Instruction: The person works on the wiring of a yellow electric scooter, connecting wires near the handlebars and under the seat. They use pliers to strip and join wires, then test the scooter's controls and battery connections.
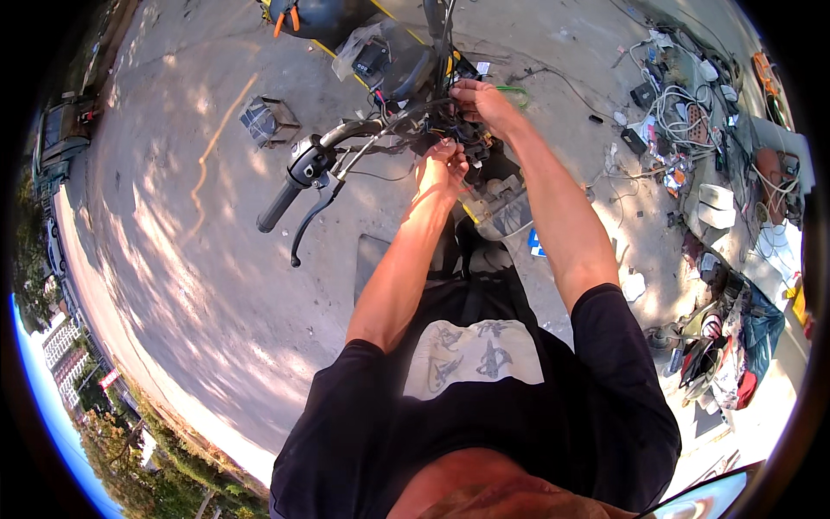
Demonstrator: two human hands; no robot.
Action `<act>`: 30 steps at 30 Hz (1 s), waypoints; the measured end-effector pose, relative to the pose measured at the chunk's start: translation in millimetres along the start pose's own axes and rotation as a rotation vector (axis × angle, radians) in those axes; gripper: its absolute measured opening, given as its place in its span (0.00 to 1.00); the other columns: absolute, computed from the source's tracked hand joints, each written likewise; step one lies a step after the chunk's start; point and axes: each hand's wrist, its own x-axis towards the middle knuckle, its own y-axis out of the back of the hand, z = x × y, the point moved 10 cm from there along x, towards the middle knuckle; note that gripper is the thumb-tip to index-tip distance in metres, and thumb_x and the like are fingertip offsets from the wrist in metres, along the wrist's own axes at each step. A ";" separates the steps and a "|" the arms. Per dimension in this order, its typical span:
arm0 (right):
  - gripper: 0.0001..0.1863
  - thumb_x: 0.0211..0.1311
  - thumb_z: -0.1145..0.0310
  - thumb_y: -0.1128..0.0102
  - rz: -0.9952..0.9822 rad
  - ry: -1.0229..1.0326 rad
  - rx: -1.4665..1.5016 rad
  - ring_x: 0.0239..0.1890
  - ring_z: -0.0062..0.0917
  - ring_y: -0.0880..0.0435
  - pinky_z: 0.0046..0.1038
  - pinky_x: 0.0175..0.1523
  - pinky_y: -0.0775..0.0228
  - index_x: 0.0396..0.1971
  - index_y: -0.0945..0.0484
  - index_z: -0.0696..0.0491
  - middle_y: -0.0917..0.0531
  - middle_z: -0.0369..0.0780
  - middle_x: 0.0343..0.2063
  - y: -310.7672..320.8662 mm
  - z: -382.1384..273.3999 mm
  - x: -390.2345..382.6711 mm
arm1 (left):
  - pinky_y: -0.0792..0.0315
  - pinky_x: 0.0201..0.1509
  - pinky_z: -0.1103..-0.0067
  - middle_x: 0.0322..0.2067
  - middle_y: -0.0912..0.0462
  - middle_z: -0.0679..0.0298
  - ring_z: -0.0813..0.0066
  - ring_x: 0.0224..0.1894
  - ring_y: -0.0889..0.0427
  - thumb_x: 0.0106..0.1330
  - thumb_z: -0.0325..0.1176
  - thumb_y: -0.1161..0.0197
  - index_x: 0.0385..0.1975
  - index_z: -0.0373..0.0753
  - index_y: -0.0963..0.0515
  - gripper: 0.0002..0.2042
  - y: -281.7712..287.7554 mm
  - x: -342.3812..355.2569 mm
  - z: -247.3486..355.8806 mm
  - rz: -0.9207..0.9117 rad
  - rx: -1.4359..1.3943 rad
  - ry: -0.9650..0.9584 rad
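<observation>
Handlebar (304, 163) left of hands (443, 166), cable heap (683, 117) right.

At upper centre, anything between the fingers of the left hand (443, 163) and right hand (486, 104) is too small to tell. The top edge cuts off a black rounded part (324, 19); many scraps in the heap (692, 117) at upper right are indistinct.

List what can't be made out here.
All in the head view:
Whatever the left hand pinches, if anything: fingers cover it.
Whatever the right hand touches: its fingers hide it.
Wiring between them: too small, dark to trace.
Black rounded object: cut off by the top edge.
</observation>
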 end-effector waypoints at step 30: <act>0.21 0.73 0.64 0.37 0.065 0.162 -0.300 0.51 0.24 0.17 0.29 0.57 0.26 0.60 0.19 0.59 0.13 0.41 0.51 6.6 -7.4 -24.3 | 0.21 0.45 0.74 0.39 0.17 0.64 0.71 0.40 0.18 0.66 0.24 0.31 0.45 0.43 0.21 0.10 -25.9 15.4 -4.9 -0.160 -0.308 0.043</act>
